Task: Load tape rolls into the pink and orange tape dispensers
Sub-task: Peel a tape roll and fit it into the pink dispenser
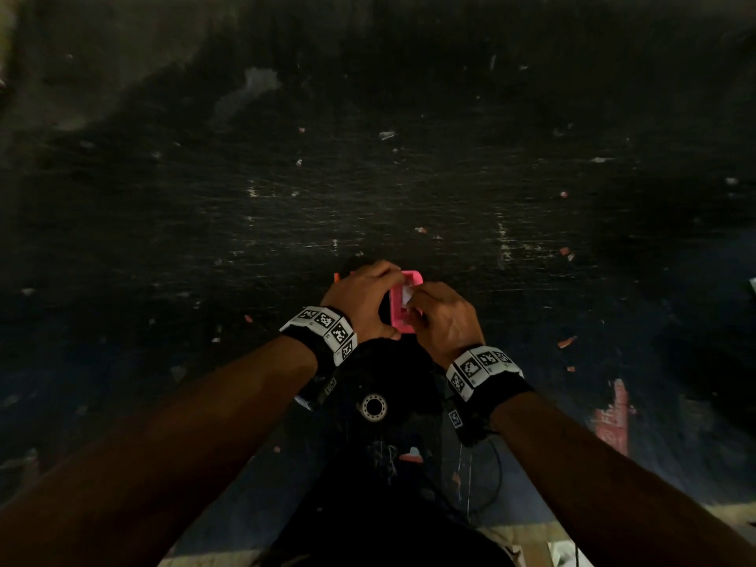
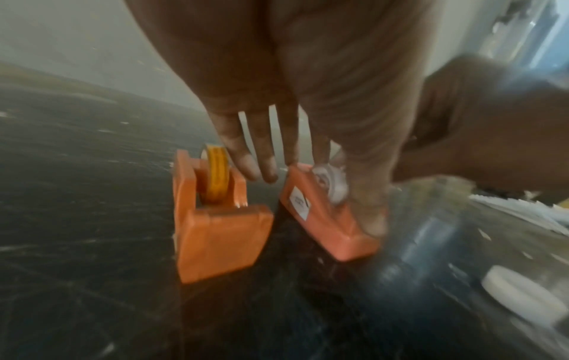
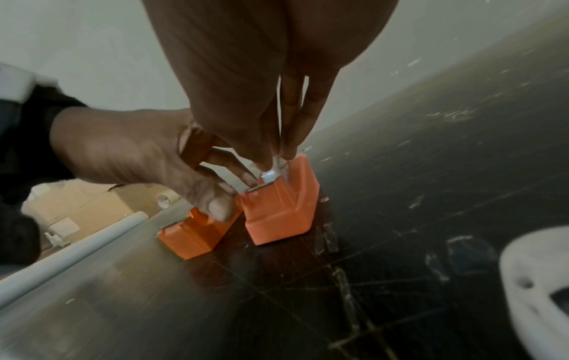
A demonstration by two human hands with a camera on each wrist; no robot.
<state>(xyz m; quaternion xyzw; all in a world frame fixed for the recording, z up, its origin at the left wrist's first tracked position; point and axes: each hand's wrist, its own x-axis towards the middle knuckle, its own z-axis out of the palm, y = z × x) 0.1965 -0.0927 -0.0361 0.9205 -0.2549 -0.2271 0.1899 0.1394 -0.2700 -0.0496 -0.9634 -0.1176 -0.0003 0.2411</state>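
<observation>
The pink dispenser stands on the dark table between both hands. My left hand holds it endwise, thumb on its near end and index finger at the far end. A clear tape roll sits in its cradle. My right hand pinches the clear tape just above the cutter end of the pink dispenser. The orange dispenser stands just to the left, with a yellow tape roll in it. In the head view my left hand hides most of it.
A white ring-shaped roll lies on dark cloth near my wrists. Off the table's left edge in the right wrist view are a white tube and a cardboard box. Small scraps of tape and paper dot the scratched table.
</observation>
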